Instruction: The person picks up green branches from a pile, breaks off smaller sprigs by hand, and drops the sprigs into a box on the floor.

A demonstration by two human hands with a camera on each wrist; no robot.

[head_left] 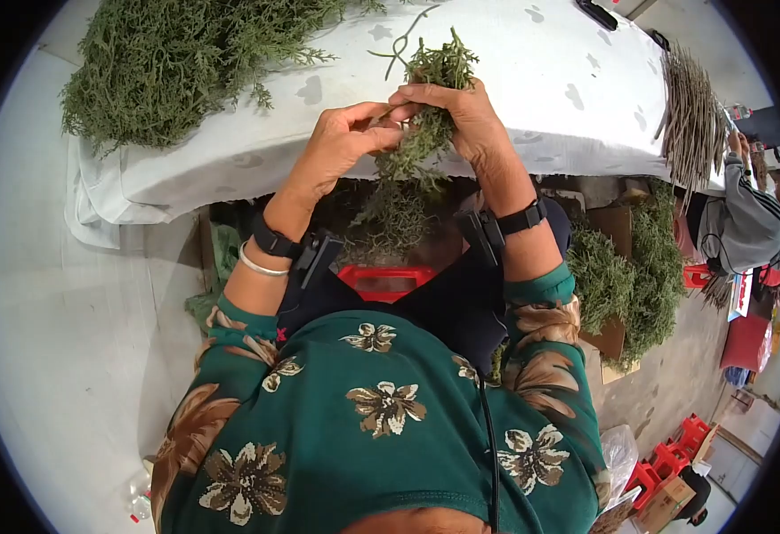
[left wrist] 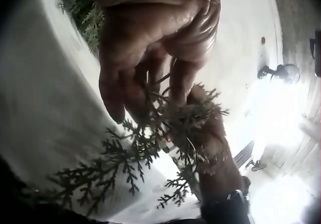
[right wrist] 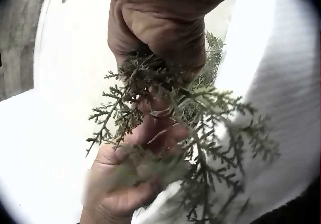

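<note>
Over the table's near edge, my right hand (head_left: 474, 120) grips a bunch of feathery green sprigs (head_left: 425, 147), its fingers wrapped about the middle. Leafy tips stick out above and below that hand. From the left, my left hand (head_left: 341, 142) pinches a thin stem at the bunch's side, thumb against fingers, with the fingertips of both hands close together. In the left wrist view a sprig (left wrist: 125, 156) hangs below the pinching fingers. The right wrist view has sprigs (right wrist: 200, 148) spreading out under the right palm, partly covering the left hand behind them.
A large heap of similar greenery (head_left: 176, 71) lies on the white-covered table (head_left: 532, 53) at left. A thin green wire (head_left: 399, 49) shows beyond the bunch. Brown sticks (head_left: 688, 116) hang over the right end. More greenery (head_left: 630, 276) stands on the floor at right, near another person (head_left: 750, 218).
</note>
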